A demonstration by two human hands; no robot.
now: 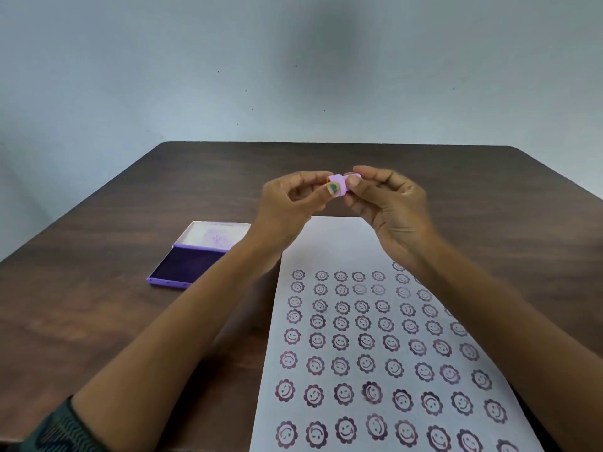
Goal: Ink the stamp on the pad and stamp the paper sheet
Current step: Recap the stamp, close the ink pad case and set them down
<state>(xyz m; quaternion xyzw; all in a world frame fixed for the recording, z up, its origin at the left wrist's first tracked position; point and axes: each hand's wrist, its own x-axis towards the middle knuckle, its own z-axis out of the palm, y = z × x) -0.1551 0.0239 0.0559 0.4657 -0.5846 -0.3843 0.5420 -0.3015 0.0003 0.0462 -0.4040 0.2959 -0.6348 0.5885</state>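
Note:
A small lilac stamp [342, 185] is held in the air above the table's middle, pinched from both sides. My left hand [290, 203] grips its left end with thumb and fingers, and my right hand [388, 203] grips its right end. The white paper sheet [329, 243] lies below and toward me, covered with several rows of purple smiling-flower prints; its far strip is blank. The purple ink pad [187, 265] lies open to the left of the sheet, lid folded back, partly hidden by my left forearm.
The brown wooden table [98, 321] runs back to a pale blue-grey wall. Its far edge and left edge are in view. A dark patterned sleeve shows at the bottom left.

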